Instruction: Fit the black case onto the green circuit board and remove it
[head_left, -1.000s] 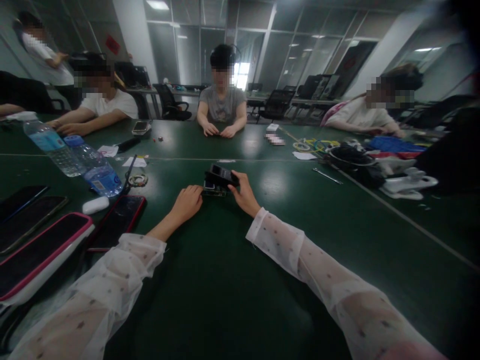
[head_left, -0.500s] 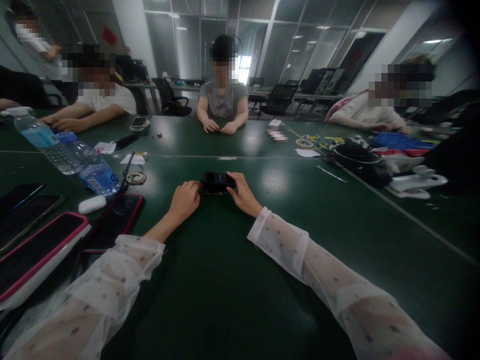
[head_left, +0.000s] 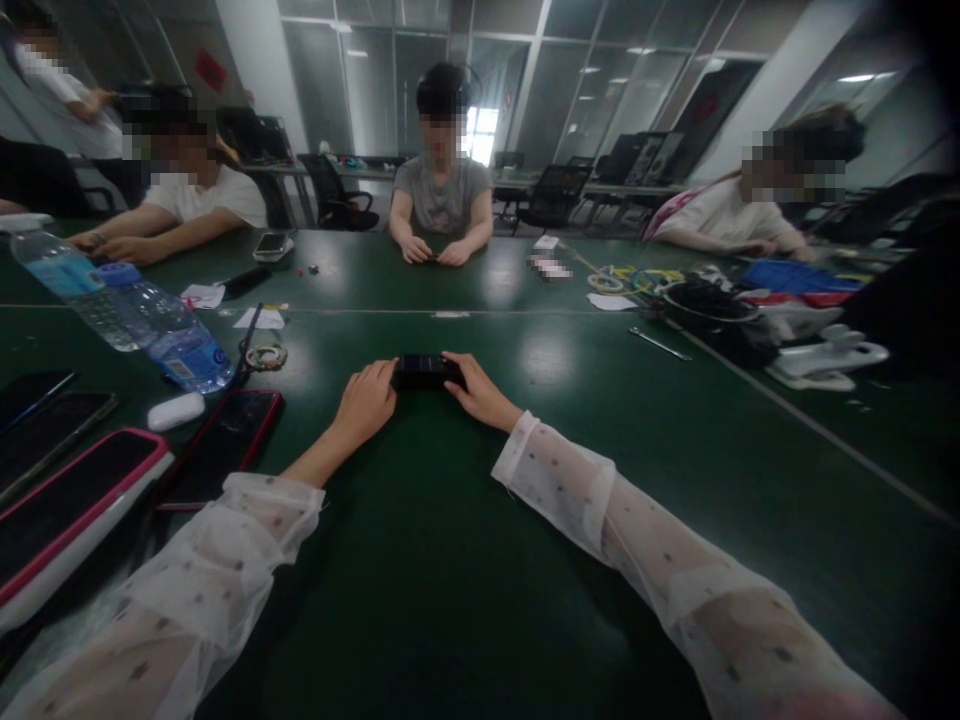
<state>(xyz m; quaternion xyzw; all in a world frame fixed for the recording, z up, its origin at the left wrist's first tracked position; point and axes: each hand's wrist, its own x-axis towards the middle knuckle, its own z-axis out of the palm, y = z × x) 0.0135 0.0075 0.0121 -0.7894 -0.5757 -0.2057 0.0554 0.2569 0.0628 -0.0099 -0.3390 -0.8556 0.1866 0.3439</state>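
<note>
A small black rectangular device point(head_left: 421, 371) with a dark, screen-like face lies on the green table point(head_left: 450, 560) in front of me. My left hand point(head_left: 370, 398) is at its left end, fingers bent together, the fingertips pressed against its side. On the other end, my right hand point(head_left: 478, 388) grips the device between thumb and fingers. The undersides of the device and some of my fingertips are hidden. Sheer white dotted sleeves cover both my forearms.
To the left are two water bottles point(head_left: 184, 345), a white earbud case point(head_left: 176, 411), a red-edged phone point(head_left: 225, 445) and a pink-rimmed phone point(head_left: 82, 500). A wrench point(head_left: 660, 344) lies right, near cables point(head_left: 615, 280) and a white tool point(head_left: 829, 355). Several people sit around the table.
The device's upper part stood raised over a lower strip before; now it looks like one flatter block. My right fingers have shifted slightly left and down.
</note>
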